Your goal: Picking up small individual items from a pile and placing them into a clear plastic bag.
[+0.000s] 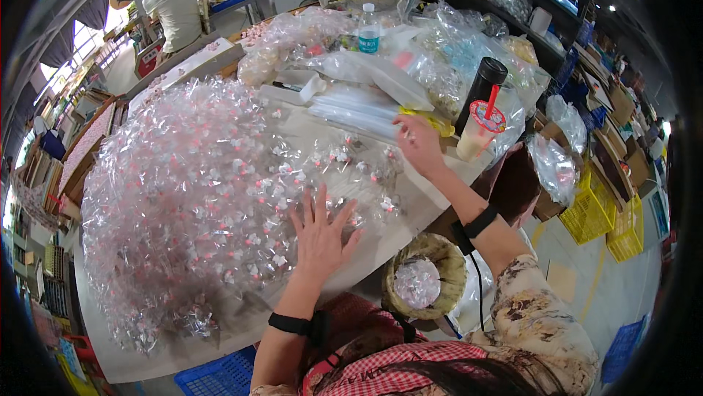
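A large heap of small clear bags [183, 198] with white and pink pieces inside covers the left of the table. At its right edge my left hand [322, 241] lies open, fingers spread, touching a few of the bags. My right hand [420, 146] is at the right end of a stack of flat clear plastic sleeves [355, 109], beside a yellow piece [432, 121]. Its fingers are bent in; whether anything thin is between them is hidden. Several small filled bags [344, 154] lie loose between the two hands.
A milky drink cup [476, 136] with a red straw and a black tumbler [483, 88] stand at right. Behind are a water bottle [368, 30] and piled plastic bags [454, 52]. A round bin [421, 275] sits below the table edge. A person [173, 15] sits far left.
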`<action>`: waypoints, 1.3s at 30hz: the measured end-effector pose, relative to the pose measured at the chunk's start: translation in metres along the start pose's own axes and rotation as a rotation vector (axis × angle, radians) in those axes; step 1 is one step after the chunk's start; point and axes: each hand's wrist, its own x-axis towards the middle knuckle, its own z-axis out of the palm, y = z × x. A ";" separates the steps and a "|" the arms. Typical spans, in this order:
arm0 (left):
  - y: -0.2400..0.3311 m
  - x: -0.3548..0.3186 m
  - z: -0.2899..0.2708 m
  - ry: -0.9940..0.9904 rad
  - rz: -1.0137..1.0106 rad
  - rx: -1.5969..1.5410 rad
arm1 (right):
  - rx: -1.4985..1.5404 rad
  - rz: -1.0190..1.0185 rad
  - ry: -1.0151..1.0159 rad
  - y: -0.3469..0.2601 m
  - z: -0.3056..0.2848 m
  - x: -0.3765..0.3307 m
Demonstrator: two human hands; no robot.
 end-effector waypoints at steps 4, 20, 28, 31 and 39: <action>-0.008 -0.004 0.008 -0.051 -0.018 -0.061 | -0.450 -0.383 -0.084 -0.014 0.031 -0.022; -0.008 -0.009 0.006 -0.057 0.074 -0.118 | -0.017 0.085 -0.146 0.036 -0.005 -0.023; -0.006 -0.008 0.004 -0.092 0.073 -0.135 | -0.120 -0.217 -0.142 0.045 -0.017 -0.036; -0.008 -0.010 0.006 -0.100 0.058 -0.123 | -0.234 -0.292 -0.123 0.027 -0.014 -0.042; -0.005 -0.007 0.006 -0.095 0.067 -0.120 | -0.465 -0.154 -0.148 0.038 -0.010 -0.043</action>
